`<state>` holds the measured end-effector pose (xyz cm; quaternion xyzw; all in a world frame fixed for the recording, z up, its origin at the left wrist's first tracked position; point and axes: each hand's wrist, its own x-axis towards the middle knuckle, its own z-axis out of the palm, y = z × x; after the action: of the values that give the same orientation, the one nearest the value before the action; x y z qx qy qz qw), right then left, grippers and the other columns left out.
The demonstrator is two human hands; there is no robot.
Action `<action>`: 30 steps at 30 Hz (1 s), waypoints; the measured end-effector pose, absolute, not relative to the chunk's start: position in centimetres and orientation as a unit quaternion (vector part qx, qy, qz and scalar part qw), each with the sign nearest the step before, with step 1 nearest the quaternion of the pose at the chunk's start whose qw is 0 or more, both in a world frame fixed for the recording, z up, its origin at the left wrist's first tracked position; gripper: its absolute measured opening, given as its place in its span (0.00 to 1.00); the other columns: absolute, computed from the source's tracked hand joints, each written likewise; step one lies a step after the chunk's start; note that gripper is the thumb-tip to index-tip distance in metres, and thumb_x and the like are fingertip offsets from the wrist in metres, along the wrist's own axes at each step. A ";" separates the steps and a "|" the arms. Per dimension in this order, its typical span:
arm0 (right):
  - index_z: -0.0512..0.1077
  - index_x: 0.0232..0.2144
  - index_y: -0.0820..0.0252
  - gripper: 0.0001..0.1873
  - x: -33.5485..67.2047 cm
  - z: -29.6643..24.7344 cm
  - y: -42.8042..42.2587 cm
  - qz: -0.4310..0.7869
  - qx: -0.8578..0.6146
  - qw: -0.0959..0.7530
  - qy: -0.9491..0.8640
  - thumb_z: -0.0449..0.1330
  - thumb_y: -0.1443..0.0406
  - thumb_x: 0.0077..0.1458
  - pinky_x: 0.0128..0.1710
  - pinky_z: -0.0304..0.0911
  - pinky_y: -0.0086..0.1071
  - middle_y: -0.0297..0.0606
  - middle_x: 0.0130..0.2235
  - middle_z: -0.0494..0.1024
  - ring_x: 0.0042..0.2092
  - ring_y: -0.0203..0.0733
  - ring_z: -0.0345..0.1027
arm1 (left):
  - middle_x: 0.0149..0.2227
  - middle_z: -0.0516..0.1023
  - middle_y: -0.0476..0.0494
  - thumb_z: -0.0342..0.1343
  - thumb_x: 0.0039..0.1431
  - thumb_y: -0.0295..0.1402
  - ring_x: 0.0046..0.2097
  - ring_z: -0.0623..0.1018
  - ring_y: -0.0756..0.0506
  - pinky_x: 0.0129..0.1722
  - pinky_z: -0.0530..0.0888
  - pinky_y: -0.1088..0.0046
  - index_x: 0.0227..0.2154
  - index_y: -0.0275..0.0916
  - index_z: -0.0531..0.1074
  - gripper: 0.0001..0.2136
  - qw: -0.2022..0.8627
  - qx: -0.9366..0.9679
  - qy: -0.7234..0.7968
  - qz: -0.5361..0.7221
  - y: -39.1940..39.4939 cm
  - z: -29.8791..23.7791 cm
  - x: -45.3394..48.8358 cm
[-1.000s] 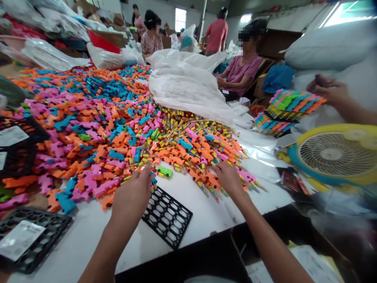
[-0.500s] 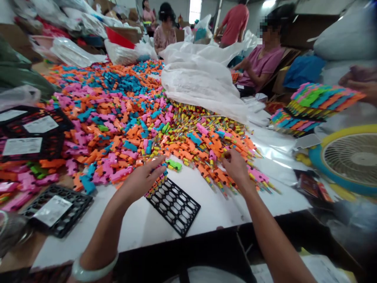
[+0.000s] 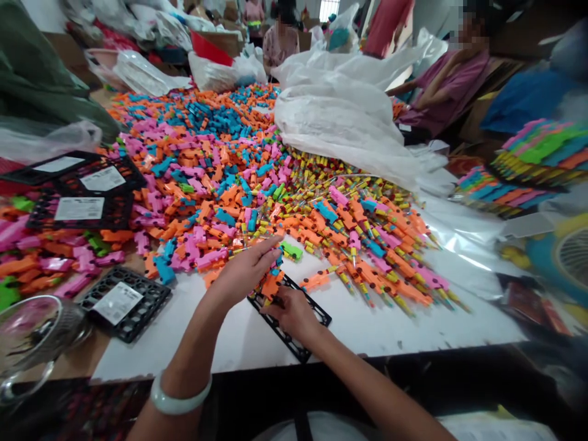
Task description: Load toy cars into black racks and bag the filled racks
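Observation:
A black grid tray lies on the white table top, its far left end under my hands. My left hand reaches over that end with its fingers stretched out, resting against car-topped pencils that stand in the tray. My right hand is closed on an orange car-topped pencil at the tray; its lower part is hidden. Just beyond my left fingertips lies a green toy car piece. To the right, several car-topped pencils lie fanned out in a loose heap.
A large heap of colourful toy car pieces covers the left and back. A white plastic bag stands behind yellow pencil parts. Labelled black trays lie left, near a clear plastic jug. Co-workers sit beyond; a fan is right.
My right hand has moved left from the pencil heap to the tray, bringing an orange car-topped pencil. My left hand stays at the tray's far end. The view has swung slightly.

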<state>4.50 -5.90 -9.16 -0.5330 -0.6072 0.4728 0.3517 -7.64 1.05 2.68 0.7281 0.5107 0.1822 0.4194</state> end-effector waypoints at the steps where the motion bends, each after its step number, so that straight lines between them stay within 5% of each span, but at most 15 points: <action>1: 0.70 0.30 0.59 0.07 4.4 -9.0 -5.9 0.420 -0.544 0.332 -0.646 0.65 0.66 0.49 0.28 0.61 0.27 0.33 0.30 0.76 0.29 0.38 0.70 | 0.63 0.62 0.52 0.44 0.60 0.50 0.64 0.62 0.44 0.64 0.57 0.64 0.58 0.50 0.62 0.25 0.421 0.728 0.509 0.183 1.1 2.6 -7.7; 5: 0.71 0.35 0.60 0.06 4.0 -8.5 -6.3 0.277 -0.563 0.237 -0.742 0.63 0.65 0.54 0.31 0.60 0.29 0.41 0.39 0.77 0.37 0.42 0.72 | 0.63 0.63 0.52 0.44 0.60 0.51 0.64 0.62 0.43 0.64 0.58 0.64 0.58 0.50 0.63 0.25 0.420 0.725 0.513 0.187 1.2 2.4 -7.8; 14: 0.71 0.40 0.59 0.10 3.3 -8.0 -6.6 0.258 -0.560 0.189 -0.764 0.60 0.61 0.57 0.35 0.63 0.31 0.42 0.43 0.76 0.41 0.45 0.73 | 0.63 0.64 0.50 0.43 0.59 0.52 0.64 0.62 0.42 0.63 0.59 0.63 0.57 0.49 0.63 0.26 0.407 0.737 0.504 0.193 1.2 2.3 -7.8; 18: 0.70 0.46 0.60 0.15 6.3 -6.6 -5.8 0.272 -0.526 0.193 -0.783 0.62 0.67 0.55 0.41 0.65 0.30 0.41 0.45 0.75 0.45 0.43 0.71 | 0.63 0.64 0.49 0.43 0.59 0.52 0.64 0.63 0.42 0.63 0.59 0.62 0.58 0.48 0.63 0.26 0.411 0.733 0.508 0.187 1.2 2.4 -7.8; 21: 0.68 0.50 0.56 0.20 11.4 -4.9 -4.3 0.163 -0.594 0.152 -0.773 0.52 0.75 0.57 0.40 0.64 0.30 0.42 0.50 0.72 0.44 0.41 0.71 | 0.62 0.64 0.48 0.43 0.59 0.53 0.63 0.63 0.41 0.63 0.59 0.60 0.58 0.47 0.63 0.27 0.412 0.737 0.502 0.187 1.1 2.5 -7.8; 25: 0.73 0.40 0.58 0.14 17.4 -3.7 -2.7 0.053 -0.661 0.019 -0.749 0.50 0.74 0.57 0.32 0.61 0.32 0.46 0.48 0.71 0.39 0.44 0.70 | 0.62 0.64 0.48 0.43 0.59 0.53 0.63 0.64 0.41 0.63 0.60 0.60 0.58 0.48 0.62 0.27 0.413 0.730 0.513 0.186 1.0 2.6 -7.8; 27: 0.71 0.36 0.59 0.09 18.5 -3.6 -2.7 0.051 -0.663 0.034 -0.746 0.51 0.71 0.58 0.34 0.61 0.32 0.46 0.46 0.71 0.41 0.46 0.70 | 0.62 0.64 0.48 0.43 0.59 0.53 0.63 0.64 0.41 0.62 0.60 0.61 0.58 0.48 0.62 0.28 0.411 0.728 0.517 0.186 1.0 2.6 -7.8; 30: 0.66 0.37 0.59 0.04 17.3 -4.0 -3.7 0.145 -0.676 0.196 -0.696 0.53 0.67 0.58 0.35 0.63 0.34 0.43 0.40 0.73 0.38 0.44 0.70 | 0.62 0.64 0.49 0.43 0.59 0.52 0.63 0.63 0.42 0.62 0.60 0.62 0.58 0.48 0.63 0.27 0.411 0.734 0.507 0.184 1.0 2.7 -7.8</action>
<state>17.27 -3.73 -4.03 -0.6755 -0.6958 0.1452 0.1959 -7.79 1.03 2.65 0.7345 0.5073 0.1842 0.4114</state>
